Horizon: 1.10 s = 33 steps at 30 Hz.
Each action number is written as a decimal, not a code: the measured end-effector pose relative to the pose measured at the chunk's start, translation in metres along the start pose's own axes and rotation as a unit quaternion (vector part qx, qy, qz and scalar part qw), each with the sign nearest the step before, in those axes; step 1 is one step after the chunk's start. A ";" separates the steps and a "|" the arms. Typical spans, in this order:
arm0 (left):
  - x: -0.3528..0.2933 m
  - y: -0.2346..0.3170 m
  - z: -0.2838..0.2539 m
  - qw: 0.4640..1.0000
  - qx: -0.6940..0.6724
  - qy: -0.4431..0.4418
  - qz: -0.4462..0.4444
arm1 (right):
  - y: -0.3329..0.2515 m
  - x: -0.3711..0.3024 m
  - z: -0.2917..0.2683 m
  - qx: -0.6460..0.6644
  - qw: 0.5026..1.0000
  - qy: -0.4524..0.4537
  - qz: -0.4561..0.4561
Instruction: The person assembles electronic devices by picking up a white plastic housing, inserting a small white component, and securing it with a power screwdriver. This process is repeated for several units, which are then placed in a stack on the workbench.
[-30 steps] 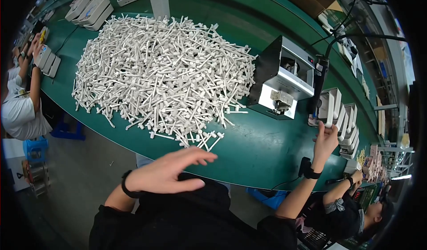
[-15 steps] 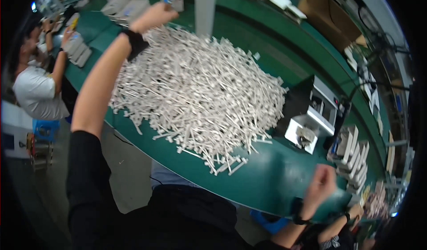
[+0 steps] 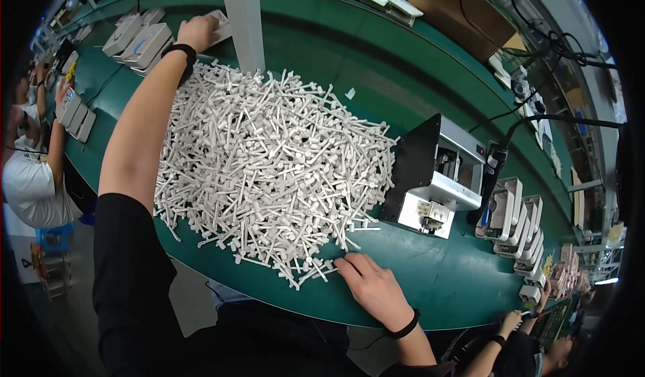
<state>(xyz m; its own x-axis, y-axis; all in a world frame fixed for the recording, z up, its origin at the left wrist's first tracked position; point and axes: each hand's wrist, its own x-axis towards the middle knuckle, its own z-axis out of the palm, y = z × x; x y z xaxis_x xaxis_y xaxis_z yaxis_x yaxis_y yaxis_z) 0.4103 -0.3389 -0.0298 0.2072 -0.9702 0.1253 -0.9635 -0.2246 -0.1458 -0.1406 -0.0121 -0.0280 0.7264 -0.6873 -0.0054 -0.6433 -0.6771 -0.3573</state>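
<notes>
A tray (image 3: pixel 221 26) is partly covered by the left hand (image 3: pixel 196 33), a white part (image 3: pixel 326 273) touched by the right hand (image 3: pixel 375 287); whether either's fingers are clamped cannot be told.

A: How do our parts (image 3: pixel 275 175) lie?
B: Heaped loosely on the green surface (image 3: pixel 430 286), white, slim-stemmed with thick ends, pointing every way; we see a few straggling at the near side.
A: And our tray (image 3: pixel 223 28)?
B: Pale grey, just past the parts, far left, partly hidden.
</notes>
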 end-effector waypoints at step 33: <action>-0.419 0.239 -0.114 0.362 -0.917 0.008 0.166 | -0.094 -0.022 -0.031 0.592 0.779 0.170 0.119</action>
<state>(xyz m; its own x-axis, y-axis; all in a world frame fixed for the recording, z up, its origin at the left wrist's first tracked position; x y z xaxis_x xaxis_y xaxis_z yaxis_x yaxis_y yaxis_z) 0.0734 0.0242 -0.0051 0.0410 -0.9123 0.4074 0.5715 0.3559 0.7394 -0.1036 0.0581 0.0342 0.3861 -0.9221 -0.0273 0.0697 0.0586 -0.9958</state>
